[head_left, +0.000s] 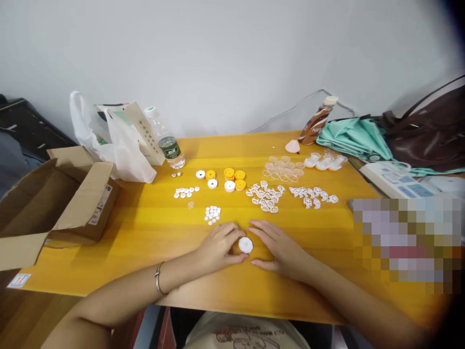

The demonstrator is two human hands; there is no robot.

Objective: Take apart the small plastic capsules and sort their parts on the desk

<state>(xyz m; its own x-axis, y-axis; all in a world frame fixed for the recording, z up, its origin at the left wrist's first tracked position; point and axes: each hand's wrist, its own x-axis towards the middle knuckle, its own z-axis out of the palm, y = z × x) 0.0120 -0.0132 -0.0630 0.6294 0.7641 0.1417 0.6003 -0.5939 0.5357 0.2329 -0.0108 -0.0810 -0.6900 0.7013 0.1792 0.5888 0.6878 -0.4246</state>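
My left hand (pixel 220 246) has its thumb and index finger closed round the edge of a small white round disc (pixel 245 245) with a scalloped rim and a raised centre. Just to the disc's right is my right hand (pixel 285 249), its thumb and fingers apart and nothing in them. Beyond my hands lie small white round caps (pixel 212 214), white openwork plastic pieces (pixel 267 196) and white curved pieces (pixel 313 194). Orange round cases (pixel 240 184) and white ring-shaped parts (pixel 200 174) sit farther back, with clear plastic rings (pixel 285 169) to their right.
An open cardboard box (pixel 103 203) stands at the left, near a white plastic bag (pixel 127 150) and a water bottle (pixel 170 148). At the back right are a brown drink bottle (pixel 317 123), a folded green cloth item (pixel 352 138) and a dark bag (pixel 423 126). A blurred patch covers the right side.
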